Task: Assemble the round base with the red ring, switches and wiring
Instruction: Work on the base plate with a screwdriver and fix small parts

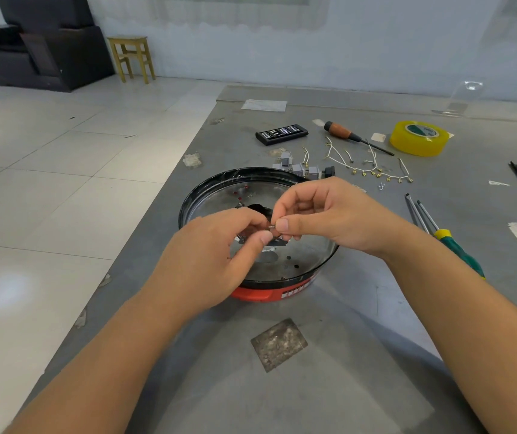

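We are early in the job, by our reading. The base point(219, 195) sits on the worktop point(360, 324) in front of us with the red ring point(252, 294) already round its lower edge, yet its metal floor looks bare — no switches or wires fitted that we can see. Our right hand point(326, 214) pinches a tiny screw point(271, 227) between thumb and forefinger above the middle of the base; our left hand point(213, 255) has its grip closed on something small just beside it, what exactly we cannot tell. The switches point(298, 168) and wires point(366, 167) lie loose beyond the base, near the screwdriver point(341, 132) — all left to mount and connect.
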A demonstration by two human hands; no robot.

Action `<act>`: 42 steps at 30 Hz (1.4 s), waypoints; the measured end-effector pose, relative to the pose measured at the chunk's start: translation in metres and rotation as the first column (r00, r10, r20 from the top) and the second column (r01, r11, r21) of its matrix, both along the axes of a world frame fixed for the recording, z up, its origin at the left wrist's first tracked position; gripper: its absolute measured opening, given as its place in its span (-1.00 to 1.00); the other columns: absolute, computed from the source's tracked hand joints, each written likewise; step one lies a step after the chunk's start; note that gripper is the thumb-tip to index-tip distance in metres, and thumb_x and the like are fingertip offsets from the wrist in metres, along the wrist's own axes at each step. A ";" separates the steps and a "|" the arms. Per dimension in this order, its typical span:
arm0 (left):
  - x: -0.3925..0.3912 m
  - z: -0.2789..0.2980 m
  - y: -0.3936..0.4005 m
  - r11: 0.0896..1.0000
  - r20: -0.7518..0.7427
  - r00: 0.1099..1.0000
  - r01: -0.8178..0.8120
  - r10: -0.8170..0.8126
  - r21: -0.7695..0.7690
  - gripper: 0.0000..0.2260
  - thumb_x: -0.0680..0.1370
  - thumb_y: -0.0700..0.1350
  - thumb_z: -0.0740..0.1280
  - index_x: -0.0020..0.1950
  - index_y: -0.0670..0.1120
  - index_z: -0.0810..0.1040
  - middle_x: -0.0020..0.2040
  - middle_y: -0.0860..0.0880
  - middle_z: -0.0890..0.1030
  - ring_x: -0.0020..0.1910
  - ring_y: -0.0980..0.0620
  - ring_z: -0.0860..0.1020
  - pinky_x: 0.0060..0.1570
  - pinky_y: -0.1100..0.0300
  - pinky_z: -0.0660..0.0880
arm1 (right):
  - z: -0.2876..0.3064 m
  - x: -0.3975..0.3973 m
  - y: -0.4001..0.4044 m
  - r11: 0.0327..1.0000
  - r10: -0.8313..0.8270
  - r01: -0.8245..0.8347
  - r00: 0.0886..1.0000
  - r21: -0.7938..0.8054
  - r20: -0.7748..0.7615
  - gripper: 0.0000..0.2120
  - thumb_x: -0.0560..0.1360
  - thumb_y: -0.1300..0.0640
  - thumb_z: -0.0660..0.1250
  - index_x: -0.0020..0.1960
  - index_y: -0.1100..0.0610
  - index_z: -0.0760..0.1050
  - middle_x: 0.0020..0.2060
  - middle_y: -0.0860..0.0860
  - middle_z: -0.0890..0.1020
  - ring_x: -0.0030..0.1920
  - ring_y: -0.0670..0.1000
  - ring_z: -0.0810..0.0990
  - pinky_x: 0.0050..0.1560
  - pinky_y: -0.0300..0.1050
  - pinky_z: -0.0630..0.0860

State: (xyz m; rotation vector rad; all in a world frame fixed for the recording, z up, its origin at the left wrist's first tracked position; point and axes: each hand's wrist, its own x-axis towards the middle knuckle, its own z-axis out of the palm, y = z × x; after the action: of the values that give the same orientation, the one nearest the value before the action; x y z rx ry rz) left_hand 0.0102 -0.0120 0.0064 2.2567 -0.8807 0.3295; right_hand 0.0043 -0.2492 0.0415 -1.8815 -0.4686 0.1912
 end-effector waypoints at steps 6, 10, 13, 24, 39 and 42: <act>-0.002 0.009 0.007 0.939 -0.042 0.989 0.150 -0.144 0.309 -0.54 0.56 0.37 0.11 0.15 0.18 0.68 0.10 0.24 0.67 0.11 0.23 0.57 0.12 0.10 0.52 | 0.016 0.008 -0.011 0.935 0.038 -0.079 0.992 -0.346 -0.122 -0.96 0.51 0.18 0.52 -0.07 0.07 0.69 -0.14 0.07 0.72 -0.14 -0.09 0.62 -0.04 -0.28 0.55; 0.000 0.009 0.010 0.931 -0.038 0.987 0.159 -0.156 0.329 -0.49 0.52 0.44 0.11 0.04 0.19 0.72 0.14 0.27 0.67 0.18 0.25 0.56 0.14 0.12 0.53 | 0.022 0.019 -0.002 0.823 0.122 -0.234 0.963 -0.518 -0.240 -0.97 0.51 0.12 0.52 -0.09 0.00 0.69 -0.14 0.08 0.72 -0.18 -0.06 0.61 -0.08 -0.19 0.53; 0.000 0.008 0.013 0.908 -0.022 0.987 0.153 -0.157 0.390 -0.40 0.44 0.56 0.11 0.09 0.22 0.72 0.21 0.31 0.63 0.22 0.28 0.53 0.12 0.15 0.54 | 0.026 0.025 0.009 0.755 0.181 -0.326 0.938 -0.569 -0.297 -0.99 0.52 0.15 0.51 -0.07 0.07 0.69 -0.16 0.07 0.72 -0.20 -0.11 0.62 -0.10 -0.20 0.57; 0.000 0.004 0.009 0.893 0.106 0.977 0.125 -0.188 0.432 -0.56 0.49 0.43 0.19 -0.02 0.18 0.71 0.14 0.25 0.68 0.10 0.12 0.66 -0.14 0.06 0.64 | 0.028 0.032 0.016 0.700 0.228 -0.388 0.917 -0.600 -0.326 -0.98 0.50 0.12 0.52 -0.08 0.02 0.70 -0.19 -0.01 0.73 -0.22 -0.14 0.64 -0.14 -0.31 0.55; 0.000 0.001 0.007 0.894 0.142 0.973 0.105 -0.183 0.435 -0.57 0.48 0.43 0.20 -0.06 0.19 0.71 0.10 0.26 0.68 0.05 0.13 0.66 -0.21 0.13 0.60 | 0.024 0.033 0.024 0.662 0.241 -0.422 0.902 -0.619 -0.357 -0.91 0.49 0.10 0.53 -0.15 -0.08 0.70 -0.25 -0.15 0.72 -0.25 -0.25 0.61 -0.20 -0.45 0.46; 0.000 0.003 0.007 0.895 0.145 0.973 0.101 -0.180 0.435 -0.58 0.48 0.43 0.20 -0.07 0.19 0.72 0.10 0.27 0.69 0.05 0.14 0.66 -0.23 0.16 0.58 | 0.023 0.033 0.025 0.660 0.248 -0.433 0.897 -0.614 -0.367 -0.89 0.48 0.09 0.54 -0.17 -0.09 0.69 -0.26 -0.13 0.71 -0.26 -0.22 0.60 -0.20 -0.42 0.47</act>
State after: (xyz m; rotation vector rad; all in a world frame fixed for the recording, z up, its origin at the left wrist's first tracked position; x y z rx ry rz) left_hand 0.0104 -0.0052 0.0089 2.5679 -1.3135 0.3020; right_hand 0.0375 -0.2241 0.0650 -2.4259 -0.6338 0.9752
